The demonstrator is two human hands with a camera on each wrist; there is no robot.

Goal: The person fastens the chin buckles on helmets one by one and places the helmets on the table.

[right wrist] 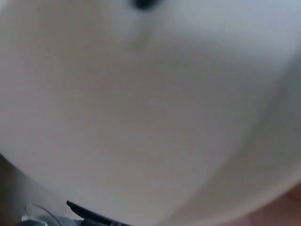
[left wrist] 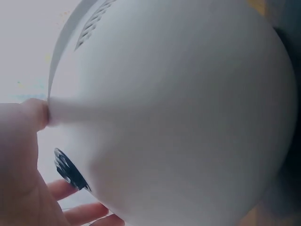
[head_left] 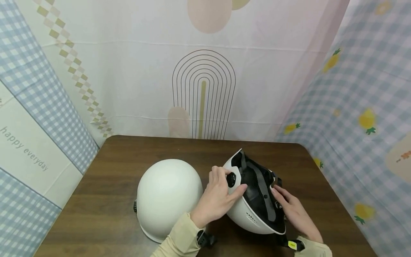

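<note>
A white helmet (head_left: pixel 253 216) lies tilted with its opening up, showing a black lining (head_left: pixel 257 194) and a grey strap (head_left: pixel 269 203) inside. My left hand (head_left: pixel 216 200) grips its left end, thumb at the rim and fingers around by the black knob (head_left: pixel 231 179); the left wrist view shows the fingers against the shell beside that knob (left wrist: pixel 69 169). On the opposite side my right hand (head_left: pixel 297 212) holds the rim, fingertips at the lining's edge. White shell (right wrist: pixel 141 122) fills most of the right wrist view, blurred.
A second white helmet (head_left: pixel 169 196) sits dome up just left of my left forearm, a small black part (head_left: pixel 135 206) on its side. Both helmets are on a brown wooden table (head_left: pixel 106 185). Printed cloth (head_left: pixel 144 78) hangs behind the table and along both sides.
</note>
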